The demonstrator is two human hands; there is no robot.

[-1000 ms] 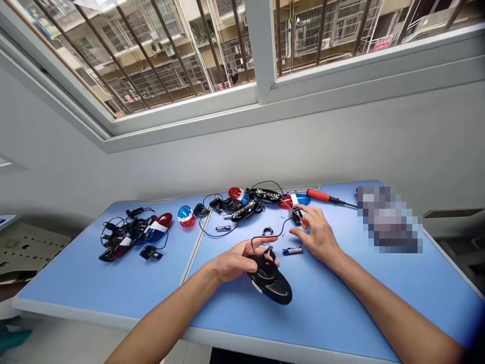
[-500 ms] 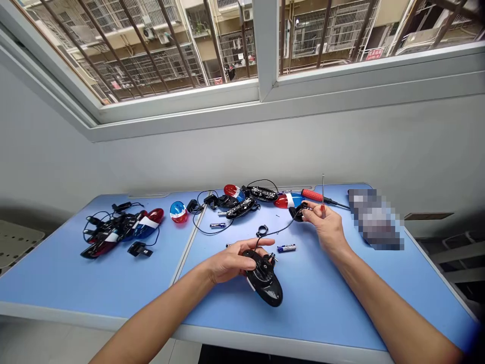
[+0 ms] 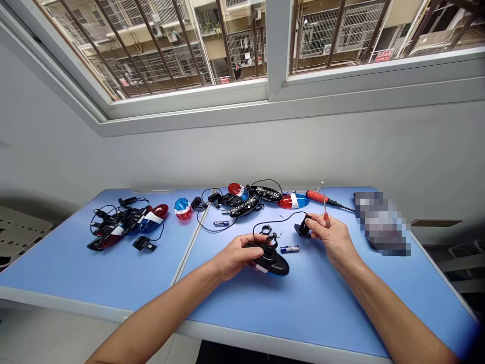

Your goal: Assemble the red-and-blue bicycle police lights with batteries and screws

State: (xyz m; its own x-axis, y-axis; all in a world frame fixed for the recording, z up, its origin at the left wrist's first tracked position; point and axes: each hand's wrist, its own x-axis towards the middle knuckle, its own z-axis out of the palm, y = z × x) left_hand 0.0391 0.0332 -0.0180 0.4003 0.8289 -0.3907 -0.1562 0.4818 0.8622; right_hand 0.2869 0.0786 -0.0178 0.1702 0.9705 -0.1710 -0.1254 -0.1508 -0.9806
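Observation:
My left hand [image 3: 238, 257] holds a black oval light unit [image 3: 275, 262] with its black back and round clamp upward; a red, white and blue cover shows underneath. A thin black cable runs from it to a small black switch piece [image 3: 303, 227], which my right hand [image 3: 333, 235] pinches between thumb and finger. A small screwdriver [image 3: 325, 207] with a red handle stands upright in the same hand. Between the hands lie a battery [image 3: 290, 248] and a black ring clamp [image 3: 266, 230] on the blue table.
Behind, black housings [image 3: 244, 207], a red-blue cover [image 3: 293, 201] and a larger red screwdriver [image 3: 317, 196] lie along the wall. A pile of light units [image 3: 125, 222] sits left, near a round cover [image 3: 183, 208]. A blurred packet [image 3: 381, 222] lies right.
The light unit has tipped over in my left hand, its coloured cover now partly visible. My right hand has turned the switch piece upright and lowered it slightly. The view has shifted a little.

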